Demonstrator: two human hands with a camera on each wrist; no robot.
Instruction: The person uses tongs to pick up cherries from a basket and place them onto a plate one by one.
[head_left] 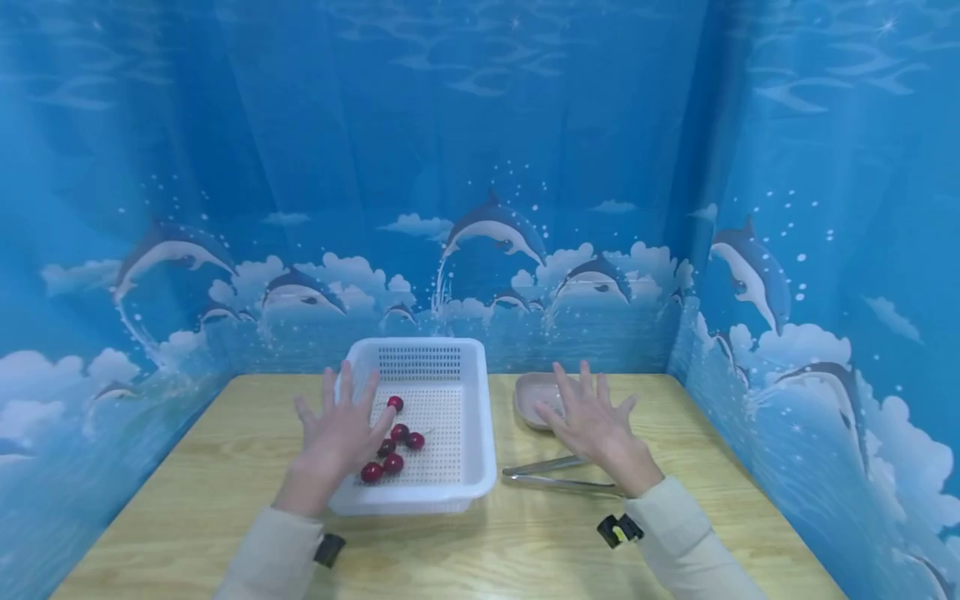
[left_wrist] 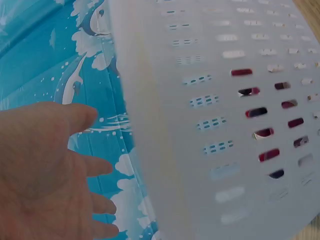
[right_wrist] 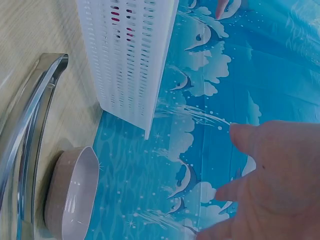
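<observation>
My left hand (head_left: pixel 342 437), fingers spread and straight, hovers over the left side of a white plastic basket (head_left: pixel 472 417) and holds nothing. Several dark red cherries (head_left: pixel 393 463) lie in the basket's left half, partly behind that hand in the head view. In the left wrist view the cherries show through slots in the basket wall (left_wrist: pixel 160 150). My right hand (head_left: pixel 596 421), also spread and holding nothing, is above a small beige bowl (head_left: pixel 531 392) and metal tongs (head_left: pixel 555 481). Part of the bowl and one end of the tongs are hidden by the right hand and wrist.
The basket, bowl and tongs stand on a light wooden table (head_left: pixel 465 558). Blue curtains (head_left: pixel 360 150) printed with dolphins hang behind the table and along its sides. Black mounts (head_left: pixel 621 530) are strapped near both sleeve cuffs.
</observation>
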